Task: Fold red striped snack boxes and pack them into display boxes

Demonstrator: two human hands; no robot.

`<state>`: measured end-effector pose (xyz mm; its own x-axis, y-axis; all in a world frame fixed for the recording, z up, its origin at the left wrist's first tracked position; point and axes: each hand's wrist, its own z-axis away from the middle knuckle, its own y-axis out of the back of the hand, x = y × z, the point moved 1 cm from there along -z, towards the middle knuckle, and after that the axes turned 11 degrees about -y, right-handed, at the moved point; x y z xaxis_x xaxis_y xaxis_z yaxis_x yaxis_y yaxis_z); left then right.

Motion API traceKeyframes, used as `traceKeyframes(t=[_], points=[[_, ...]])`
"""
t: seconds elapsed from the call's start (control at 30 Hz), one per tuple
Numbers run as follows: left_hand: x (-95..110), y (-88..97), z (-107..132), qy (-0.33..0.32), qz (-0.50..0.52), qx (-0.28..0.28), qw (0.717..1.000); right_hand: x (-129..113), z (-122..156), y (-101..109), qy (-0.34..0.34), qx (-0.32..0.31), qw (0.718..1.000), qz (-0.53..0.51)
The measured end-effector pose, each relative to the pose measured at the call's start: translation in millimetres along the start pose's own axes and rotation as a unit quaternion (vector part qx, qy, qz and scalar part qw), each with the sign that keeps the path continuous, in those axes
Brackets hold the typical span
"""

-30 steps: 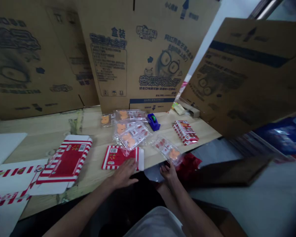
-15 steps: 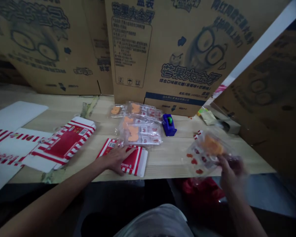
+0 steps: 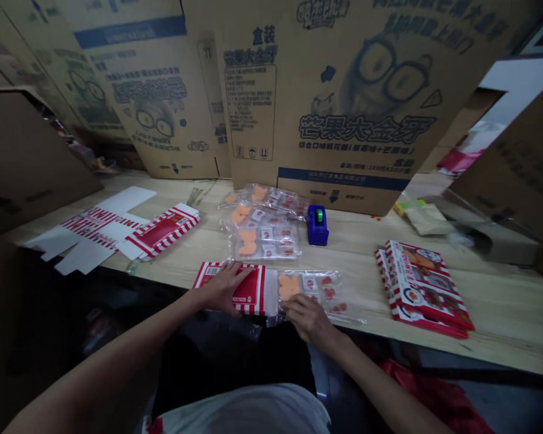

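Note:
My left hand (image 3: 226, 288) grips a flat red-and-white striped carton (image 3: 256, 292) lying near the table's front edge, fingers across its top. The carton's white end faces right. Against that end lies a clear plastic packet (image 3: 329, 295) of orange candy pieces and small sachets. My right hand (image 3: 305, 316) is closed on the packet's near edge, its fingertips partly hidden. Just behind, several similar clear packets (image 3: 265, 235) lie overlapping. Left of them rests another striped carton (image 3: 163, 232), with unfolded carton blanks (image 3: 97, 226) beside it.
A blue tape dispenser (image 3: 317, 226) stands right of the packets. Striped cartons (image 3: 428, 289) are stacked at the right, near the front edge. Large brown cardboard boxes (image 3: 317, 163) wall off the back. A small yellow-green packet (image 3: 405, 208) lies at the back right.
My right hand has brought the packet left from the table's right side to the carton's white end. My left hand stays on the carton. The view has shifted, showing the right-hand stack.

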<state>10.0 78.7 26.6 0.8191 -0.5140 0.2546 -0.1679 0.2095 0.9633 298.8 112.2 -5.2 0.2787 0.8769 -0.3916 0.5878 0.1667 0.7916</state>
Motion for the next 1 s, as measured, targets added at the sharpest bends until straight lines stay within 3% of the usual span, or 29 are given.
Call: traceKeyframes(t=[0.17, 0.37, 0.47, 0.53, 0.57, 0.63, 0.7, 0.77, 0.87, 1.0], points=[[3.4, -4.5, 1.5, -0.015, 0.034, -0.014, 0.999, 5.1, -11.8, 3.8, 0.031, -0.054, 0.996, -0.061], [10.7, -0.6, -1.2, 0.008, 0.036, -0.003, 0.999, 2.8, -39.4, -12.7, -0.130, -0.029, 0.989, -0.070], [12.5, -1.1, -4.2, 0.033, 0.034, 0.002, 0.999, -5.5, -52.9, -18.9, -0.196, -0.044, 0.969, -0.144], [12.4, -2.2, -5.4, 0.044, 0.037, 0.010, 0.998, -2.8, -55.2, -10.9, -0.209, -0.062, 0.956, -0.199], [12.0, -2.9, -5.6, 0.046, 0.037, 0.011, 0.998, 2.8, -52.2, -2.6, -0.218, -0.055, 0.950, -0.217], [10.9, -4.0, -5.0, 0.053, 0.036, 0.005, 0.998, 21.6, -36.2, 19.5, -0.279, 0.018, 0.937, -0.210], [9.8, -4.9, -3.7, 0.065, 0.036, -0.008, 0.997, 42.8, -9.5, 40.2, -0.379, 0.116, 0.909, -0.132], [9.7, -5.1, -2.9, 0.070, 0.038, -0.019, 0.997, 54.8, 16.5, 47.4, -0.440, 0.146, 0.885, -0.045], [11.5, -5.1, -5.2, 0.065, 0.048, -0.026, 0.996, 44.0, 28.6, 23.3, -0.414, 0.091, 0.905, -0.028], [14.2, -5.6, -13.5, 0.045, 0.045, -0.009, 0.998, 0.3, -11.0, -33.8, -0.307, 0.014, 0.939, -0.154]])
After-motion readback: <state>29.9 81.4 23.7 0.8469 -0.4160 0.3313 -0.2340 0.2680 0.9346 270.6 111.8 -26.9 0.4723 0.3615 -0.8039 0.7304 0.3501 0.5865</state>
